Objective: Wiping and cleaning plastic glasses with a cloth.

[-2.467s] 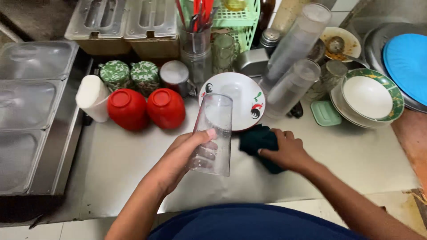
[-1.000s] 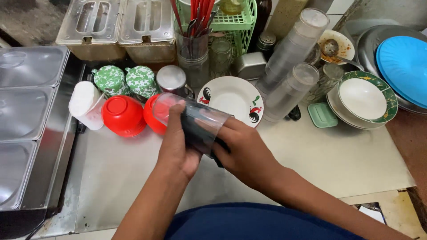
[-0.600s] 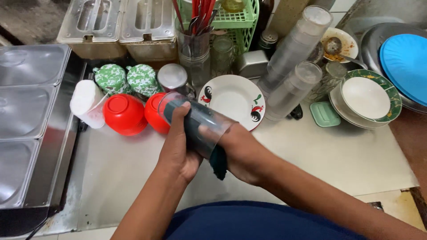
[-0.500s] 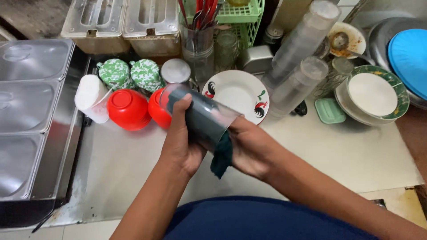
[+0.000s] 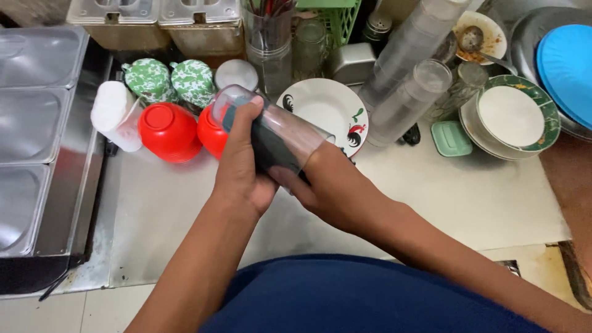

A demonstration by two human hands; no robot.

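We see the left hand [image 5: 243, 163] wrapped around a clear plastic cup [image 5: 271, 132], fingers curled together and clamped on its side, the thumb lying across the top. The cup is held on its side above the counter [image 5: 468, 197], its base pointing toward ten o'clock. The right hand [image 5: 327, 185] meets the cup's open end from four o'clock; a dark cloth [image 5: 271, 145] fills the inside of the cup, and the right fingers seem to be pushed in with it, though we cannot tell just how they are set.

Just beyond the cup, at eleven o'clock, stand two red bowls [image 5: 169, 131] turned upside down, with two green patterned jars [image 5: 171, 80] behind them. At one o'clock lies a white plate with a rooster on it [image 5: 327, 108], and further toward two o'clock a leaning stack of clear cups [image 5: 407, 92]. Metal trays [image 5: 31, 117] line the nine o'clock side.
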